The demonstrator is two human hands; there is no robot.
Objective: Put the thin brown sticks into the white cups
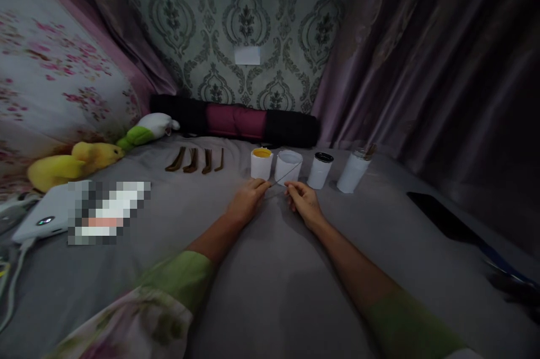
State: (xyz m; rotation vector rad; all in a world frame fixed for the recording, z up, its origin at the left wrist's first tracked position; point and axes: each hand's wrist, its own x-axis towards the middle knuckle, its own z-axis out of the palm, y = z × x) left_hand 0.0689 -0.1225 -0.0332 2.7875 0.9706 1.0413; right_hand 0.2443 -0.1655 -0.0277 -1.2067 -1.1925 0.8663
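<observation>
My left hand [248,198] is closed, its thumb and forefinger pinching the lower end of a thin dark stick [287,173]. The stick slants up to the right, across the front of a white cup [282,172]. Just right of the stick, my right hand [306,202] has its fingers curled into a pinch; whether anything is between them I cannot make out. A white cup with a yellow inside [261,166] stands beyond my left hand. To the right are a white can with a black rim [319,174] and a tall white container [353,173] with brown sticks in its top.
Several bent brown stick bundles [190,162] lie left of the cups on the grey sheet [270,291]. Plush toys [76,165], a white power bank [50,215] and a blurred-out patch are at left. A dark phone [442,218] lies right; a black-and-maroon roll [236,121] lines the wall.
</observation>
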